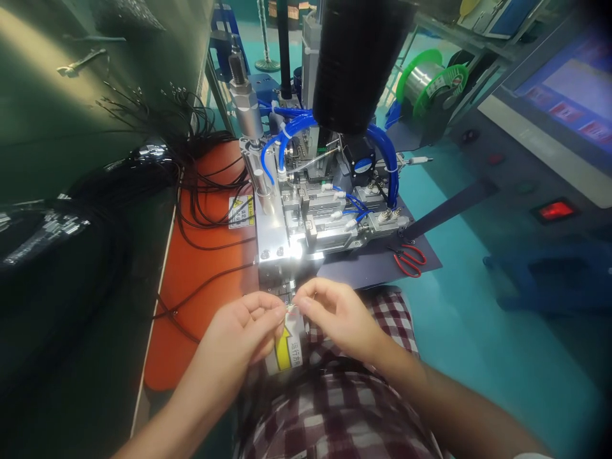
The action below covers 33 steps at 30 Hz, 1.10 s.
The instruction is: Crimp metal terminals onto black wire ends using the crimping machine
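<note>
My left hand (255,325) pinches with thumb and forefinger at the front of a metal machine (272,236). Facing it, my right hand (335,312) is closed in a similar pinch, the fingertips nearly meeting. Between them show thin wires (289,310), with whitish and reddish strands; their ends are too small to make out. Just below the fingertips is a white label with a yellow arrow (284,350). Blue air hoses (306,121) and small cylinders (335,236) sit on the machine beyond my hands.
Black cables (210,146) lie in bundles at the left, some trailing over the orange mat (205,280). Red-handled cutters (410,260) rest at the machine's right. A green-rimmed wire spool (425,83) stands behind. At the right is a control panel (540,140) with a lit red switch.
</note>
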Motion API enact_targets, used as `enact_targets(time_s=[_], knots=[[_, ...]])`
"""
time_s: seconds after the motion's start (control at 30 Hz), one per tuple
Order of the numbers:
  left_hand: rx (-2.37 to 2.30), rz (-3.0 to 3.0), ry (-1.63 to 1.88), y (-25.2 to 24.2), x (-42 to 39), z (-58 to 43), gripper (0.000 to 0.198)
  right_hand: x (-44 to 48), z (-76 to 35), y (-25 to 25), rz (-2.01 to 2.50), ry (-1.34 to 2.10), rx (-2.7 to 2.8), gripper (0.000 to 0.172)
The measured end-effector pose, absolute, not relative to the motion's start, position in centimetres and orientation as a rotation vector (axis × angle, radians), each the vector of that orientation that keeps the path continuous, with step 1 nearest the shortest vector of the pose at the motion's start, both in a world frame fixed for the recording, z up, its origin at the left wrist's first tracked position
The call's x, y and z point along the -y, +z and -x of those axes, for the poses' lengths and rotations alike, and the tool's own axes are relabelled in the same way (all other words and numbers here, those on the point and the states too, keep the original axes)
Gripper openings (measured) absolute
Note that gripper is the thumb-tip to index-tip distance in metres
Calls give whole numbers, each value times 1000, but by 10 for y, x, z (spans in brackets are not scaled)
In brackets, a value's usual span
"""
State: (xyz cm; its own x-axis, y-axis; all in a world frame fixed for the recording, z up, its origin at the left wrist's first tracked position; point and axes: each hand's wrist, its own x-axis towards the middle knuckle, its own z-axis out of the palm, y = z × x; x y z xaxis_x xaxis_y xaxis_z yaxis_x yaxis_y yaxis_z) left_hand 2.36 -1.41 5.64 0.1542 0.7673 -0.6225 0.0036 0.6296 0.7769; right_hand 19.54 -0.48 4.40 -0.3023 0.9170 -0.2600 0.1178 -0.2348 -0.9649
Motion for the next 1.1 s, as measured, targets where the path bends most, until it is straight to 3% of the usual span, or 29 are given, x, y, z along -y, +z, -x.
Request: enact_targets(time_s=[0.23,0.47,0.77,0.97,1.1], knots=[[-1321,-733,600,55,15,-21,38,3,-198,46,1294,1505,1556,12],[-1336,-752,585,54,13,-21,41,1,-199,51,1277,1167,1854,16],[-1402,-995,587,56,7,-18,39,-13,-199,48,1360,1459,1697,21],[-1485,-1754,701,45,-1,-10,14,-19,-200,36,1403,1543,1546,19],[-1411,-2134,743,31,-4,-4,13,-23,-199,25,1408,1629,1436,19]])
